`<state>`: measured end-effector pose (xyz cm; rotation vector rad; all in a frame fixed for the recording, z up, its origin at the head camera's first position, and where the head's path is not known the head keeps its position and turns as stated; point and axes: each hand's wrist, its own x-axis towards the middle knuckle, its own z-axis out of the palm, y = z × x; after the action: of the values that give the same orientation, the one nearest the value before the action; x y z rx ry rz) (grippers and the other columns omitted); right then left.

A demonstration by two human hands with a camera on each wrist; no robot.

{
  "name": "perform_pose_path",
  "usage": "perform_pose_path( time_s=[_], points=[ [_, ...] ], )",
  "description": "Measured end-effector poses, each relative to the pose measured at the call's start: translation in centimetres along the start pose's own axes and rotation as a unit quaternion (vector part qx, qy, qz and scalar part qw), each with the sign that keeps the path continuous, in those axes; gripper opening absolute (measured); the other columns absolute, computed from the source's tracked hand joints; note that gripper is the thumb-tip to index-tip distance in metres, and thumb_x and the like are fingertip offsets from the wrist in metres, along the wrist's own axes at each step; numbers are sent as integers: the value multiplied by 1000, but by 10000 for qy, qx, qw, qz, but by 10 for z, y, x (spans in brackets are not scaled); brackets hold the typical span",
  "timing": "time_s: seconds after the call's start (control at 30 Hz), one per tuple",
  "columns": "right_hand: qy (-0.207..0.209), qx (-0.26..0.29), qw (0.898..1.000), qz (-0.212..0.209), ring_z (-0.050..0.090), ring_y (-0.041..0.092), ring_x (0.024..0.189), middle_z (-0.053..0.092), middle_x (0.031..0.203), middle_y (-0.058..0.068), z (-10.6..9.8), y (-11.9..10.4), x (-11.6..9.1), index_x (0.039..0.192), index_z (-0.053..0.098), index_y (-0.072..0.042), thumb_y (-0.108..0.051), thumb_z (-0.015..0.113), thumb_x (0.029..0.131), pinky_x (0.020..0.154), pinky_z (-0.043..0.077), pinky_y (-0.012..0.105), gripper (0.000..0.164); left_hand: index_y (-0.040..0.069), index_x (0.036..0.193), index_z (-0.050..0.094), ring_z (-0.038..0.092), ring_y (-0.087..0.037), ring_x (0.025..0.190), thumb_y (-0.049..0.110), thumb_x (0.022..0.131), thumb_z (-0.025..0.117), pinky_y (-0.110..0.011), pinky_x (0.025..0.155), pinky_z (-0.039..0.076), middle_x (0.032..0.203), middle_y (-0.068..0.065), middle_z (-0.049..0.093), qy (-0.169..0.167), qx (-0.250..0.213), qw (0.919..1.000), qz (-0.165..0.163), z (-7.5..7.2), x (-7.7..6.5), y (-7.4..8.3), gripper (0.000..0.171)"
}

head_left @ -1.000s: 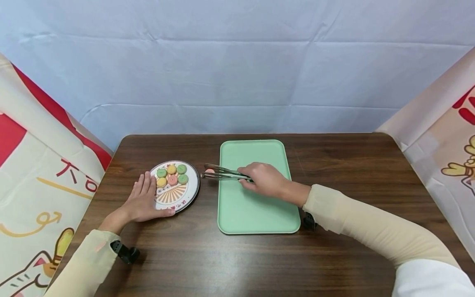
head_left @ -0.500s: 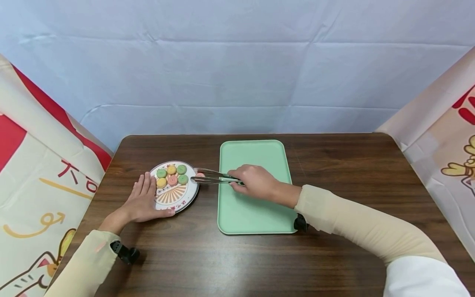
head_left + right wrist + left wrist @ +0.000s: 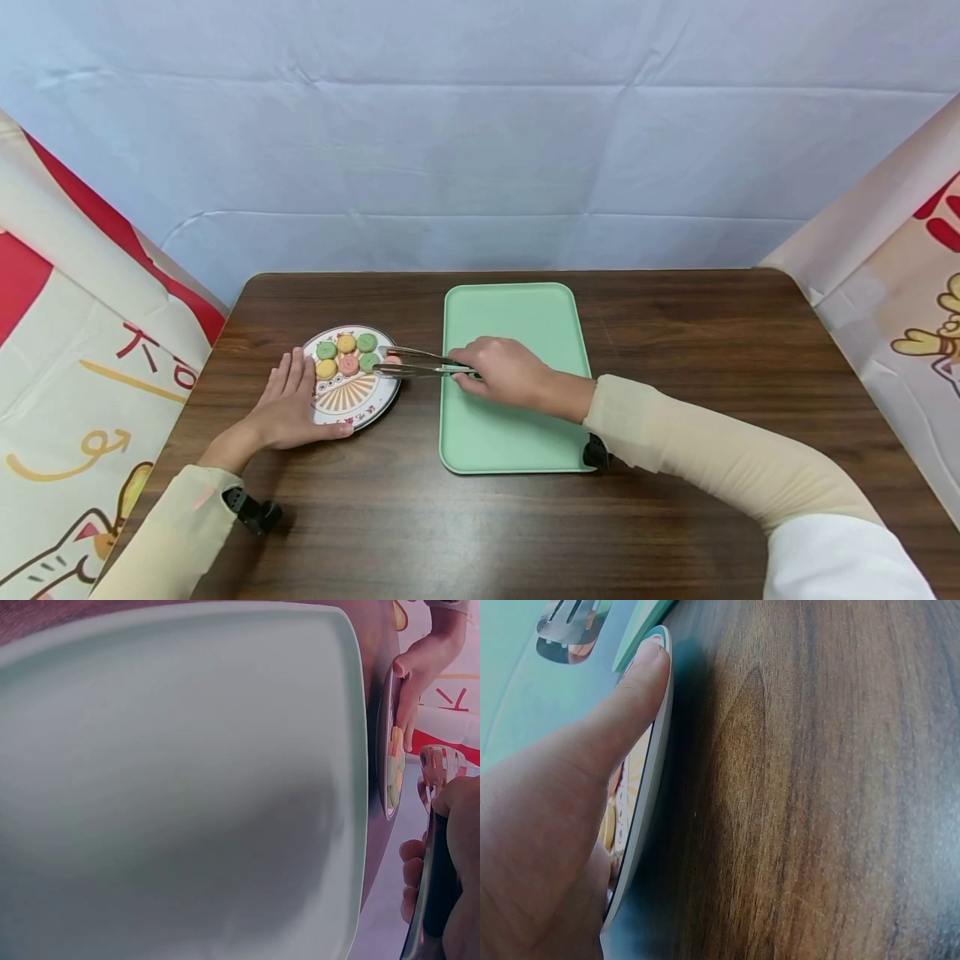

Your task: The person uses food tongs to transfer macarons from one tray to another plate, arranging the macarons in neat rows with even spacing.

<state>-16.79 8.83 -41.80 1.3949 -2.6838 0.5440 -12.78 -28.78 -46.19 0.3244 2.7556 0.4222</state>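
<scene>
My left hand [image 3: 288, 408] lies along the left side of a round patterned plate [image 3: 386, 388]. Its fingers are straight, and the thumb [image 3: 634, 694] reaches along the near rim. Several small round macaron-like sweets sit on the plate: green [image 3: 367, 342], yellow [image 3: 346, 342] and pink [image 3: 348, 364]. With my right hand [image 3: 510, 375] I grip metal tongs [image 3: 412, 370] by their dark handle [image 3: 441, 881]. Between the tong tips, over the plate's right part, is another pink sweet [image 3: 393, 361]. Whether it touches the plate I cannot tell.
A light green rectangular tray [image 3: 517, 433] lies on the brown wooden table [image 3: 420, 517], right of the plate and under my right hand. Behind the table hangs a pale cloth [image 3: 480, 150]. Printed cloths hang at both sides.
My right hand has moved left with the tongs and the pink sweet, from beside the plate to above its right part. My left hand stays put.
</scene>
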Motion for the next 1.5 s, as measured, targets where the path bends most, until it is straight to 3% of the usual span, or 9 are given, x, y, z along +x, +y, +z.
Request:
perform_pose_path(
  time_s=[0.47,1.2,1.5],
  points=[
    [-146,34,9999,36,70,22,107,74,116,10,1,-10,8,127,70,-2,-20,63,101,91,56,38,32,-17,154,-4,-17,-51,149,83,75,65,-66,118,-6,161,-35,-19,36,34,10000,32,2,0,-1,146],
    [-528,-66,9986,0,69,20,110,73,120,7,12,-22,22,128,68,-5,-22,61,101,91,56,39,32,-17,154,-3,-17,-50,150,83,75,66,-66,118,-6,162,-35,-18,51,33,10000,44,0,0,1,145],
    [-601,-135,9981,43,70,18,102,75,113,4,16,-23,24,123,69,-8,-22,62,102,85,57,37,27,-17,154,-2,-16,-51,150,82,75,66,-66,118,-5,161,-36,-17,72,0,9999,74,-1,-1,2,144]
  ],
)
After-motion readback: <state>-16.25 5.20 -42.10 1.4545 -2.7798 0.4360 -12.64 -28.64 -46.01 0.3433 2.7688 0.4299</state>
